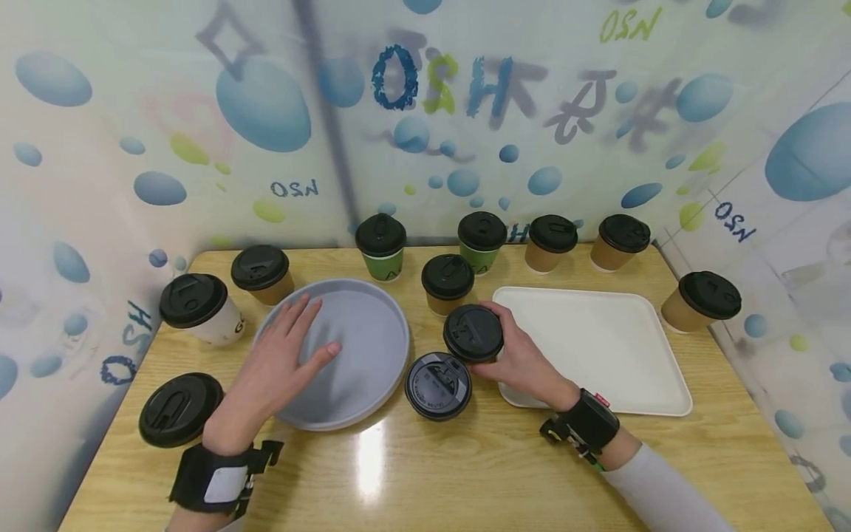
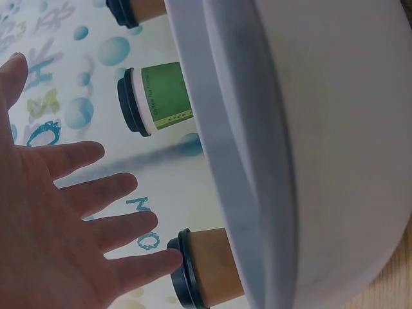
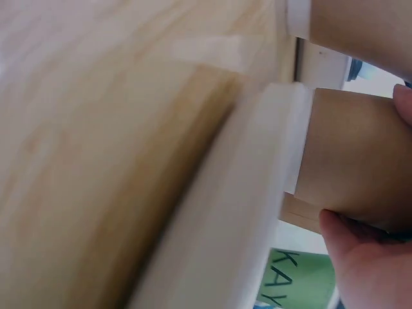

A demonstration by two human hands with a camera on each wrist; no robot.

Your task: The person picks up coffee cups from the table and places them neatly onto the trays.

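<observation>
My right hand (image 1: pixel 525 360) grips a brown paper coffee cup (image 1: pixel 473 334) with a black lid, beside the left edge of a white rectangular tray (image 1: pixel 592 347). In the right wrist view, thumb and fingers hold the sides of this brown cup (image 3: pixel 347 151). Another black-lidded cup (image 1: pixel 439 386) stands just in front of it, and a brown cup (image 1: pixel 448 284) just behind. Over a round grey tray (image 1: pixel 352 347), my left hand (image 1: pixel 279 362) is spread with its fingers straight, holding nothing; the left wrist view shows the same spread hand (image 2: pixel 71 225) near the tray's rim (image 2: pixel 238 129).
Two green cups (image 1: pixel 383 251) and several brown cups (image 1: pixel 550 244) line the back, near a patterned cloth wall (image 1: pixel 425 170). At the left stand a white cup (image 1: pixel 213 318) and a black-lidded cup (image 1: pixel 179 410). One brown cup (image 1: pixel 694 303) is right of the white tray.
</observation>
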